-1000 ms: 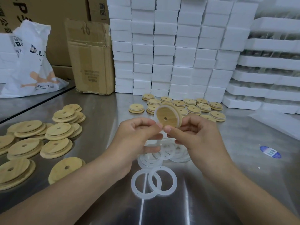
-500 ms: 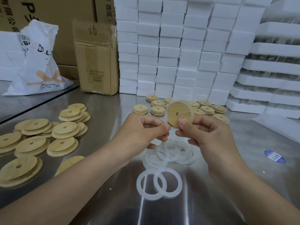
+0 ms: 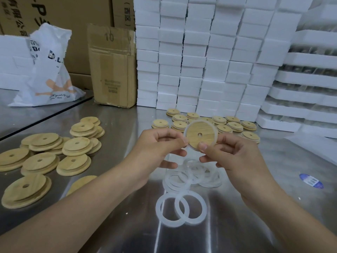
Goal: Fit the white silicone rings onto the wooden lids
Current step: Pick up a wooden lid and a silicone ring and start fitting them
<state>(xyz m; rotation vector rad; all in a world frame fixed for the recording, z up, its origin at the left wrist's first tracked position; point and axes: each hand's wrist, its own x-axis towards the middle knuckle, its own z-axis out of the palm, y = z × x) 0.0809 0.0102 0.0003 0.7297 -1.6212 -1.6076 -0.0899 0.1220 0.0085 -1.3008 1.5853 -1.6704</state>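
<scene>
Nearest, two white rings (image 3: pixel 204 209) lie flat and overlapping on the steel desk (image 3: pixel 127 125), between the person's forearms. Just beyond them a loose pile of rings (image 3: pixel 191 179) sits under the raised hands, partly hidden by them.

Above that pile both hands hold one wooden lid (image 3: pixel 206 132) up off the desk, tilted so its flat face and centre hole show to the camera. The left hand (image 3: pixel 156 143) pinches the lid's left edge between thumb and forefinger, with its other fingers curled below. The right hand (image 3: pixel 229 156) grips the lower right edge, its thumb pressed on the face and its fingers bent behind. A white ring (image 3: pixel 189 124) runs round the lid's rim along the top and both sides; the lower edge is covered by the fingers, so whether it is seated there cannot be told.

To the left, bare wooden lids (image 3: pixel 76 145) lie in low overlapping stacks. A blue sticker (image 3: pixel 311 180) is stuck to the desk on the right.

Further back, behind the held lid, a cluster of lids (image 3: pixel 231 125) rests in rows. At the far edge stand a white plastic bag (image 3: pixel 47 75), a cardboard box (image 3: pixel 113 70), a wall of white foam blocks (image 3: pixel 200 52) and stacked foam trays (image 3: pixel 310 79)
</scene>
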